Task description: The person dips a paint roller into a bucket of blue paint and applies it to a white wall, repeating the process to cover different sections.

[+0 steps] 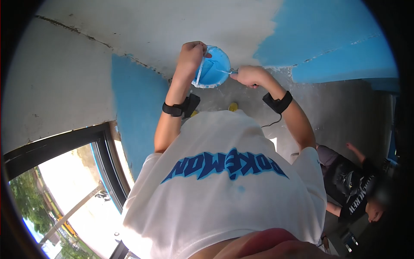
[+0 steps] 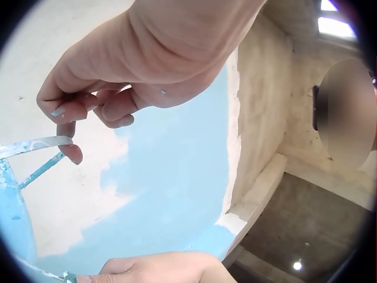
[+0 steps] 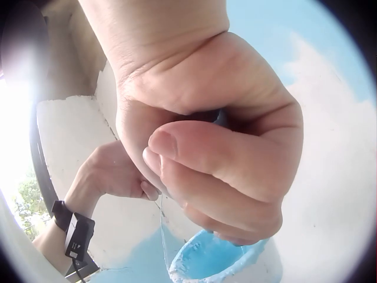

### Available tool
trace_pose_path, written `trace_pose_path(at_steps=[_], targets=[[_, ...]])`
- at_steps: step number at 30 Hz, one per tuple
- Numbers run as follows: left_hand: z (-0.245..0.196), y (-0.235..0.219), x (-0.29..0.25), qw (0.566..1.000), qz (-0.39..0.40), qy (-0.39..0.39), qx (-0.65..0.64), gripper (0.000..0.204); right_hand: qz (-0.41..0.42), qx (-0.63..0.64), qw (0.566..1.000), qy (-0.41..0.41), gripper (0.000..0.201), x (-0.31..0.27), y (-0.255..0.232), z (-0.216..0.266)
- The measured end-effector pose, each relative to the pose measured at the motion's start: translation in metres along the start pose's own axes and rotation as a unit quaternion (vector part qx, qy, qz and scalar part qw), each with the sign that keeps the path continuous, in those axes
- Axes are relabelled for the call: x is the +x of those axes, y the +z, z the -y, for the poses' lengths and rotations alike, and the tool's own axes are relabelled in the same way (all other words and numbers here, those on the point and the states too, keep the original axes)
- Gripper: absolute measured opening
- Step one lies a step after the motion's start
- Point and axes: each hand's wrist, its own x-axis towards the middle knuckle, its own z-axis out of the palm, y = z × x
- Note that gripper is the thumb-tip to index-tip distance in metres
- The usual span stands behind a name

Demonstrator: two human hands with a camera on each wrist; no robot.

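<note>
A round bucket (image 1: 217, 71) with blue paint inside and a paint-smeared rim hangs in front of the wall. My left hand (image 1: 190, 60) holds its white bail handle (image 2: 38, 145), which loops over the curled fingers in the left wrist view. Blue paint spots mark these fingers. My right hand (image 1: 250, 77) is closed around the grip of a paint-smeared tool (image 1: 233, 72) at the bucket's right rim. In the right wrist view this fist hides most of the tool, and its kind cannot be told. The bucket (image 3: 215, 256) shows just below the fist.
Ahead, the wall is partly whitish (image 1: 207, 21) and partly painted blue (image 1: 319, 34). A dark-framed window (image 1: 103, 146) opens at lower left. Another person (image 1: 345, 181) in a dark shirt is at right. Yellow shoes (image 1: 233, 106) show on the grey floor below the bucket.
</note>
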Motion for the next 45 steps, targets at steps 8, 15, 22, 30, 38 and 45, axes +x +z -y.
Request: trace_pose_path(at_steps=[8, 15, 22, 30, 38, 45], targets=[[0.000, -0.006, 0.002, 1.000, 0.003, 0.000, 0.022, 0.019, 0.035, 0.050, 0.998, -0.014, 0.062, -0.002, -0.005, -0.009], [0.002, -0.007, 0.005, 0.999, -0.005, 0.003, 0.039, 0.019, 0.014, 0.072, 0.997, 0.000, 0.060, -0.008, -0.002, -0.003], [-0.008, -0.011, 0.010, 1.000, -0.018, -0.008, 0.002, 0.020, -0.196, 0.113, 0.968, -0.108, 0.039, -0.067, 0.046, -0.048], [-0.025, -0.007, 0.009, 0.999, -0.047, 0.014, 0.017, 0.020, -0.428, 0.160, 0.879, -0.137, 0.027, -0.049, 0.125, -0.081], [-0.044, -0.004, 0.012, 0.999, -0.035, 0.009, -0.007, 0.018, -0.480, 0.150, 0.854, -0.134, 0.025, 0.000, 0.145, -0.086], [-0.057, 0.000, 0.009, 1.000, -0.021, 0.015, -0.014, 0.017, -0.478, 0.180, 0.852, -0.116, 0.025, -0.008, 0.142, -0.079]])
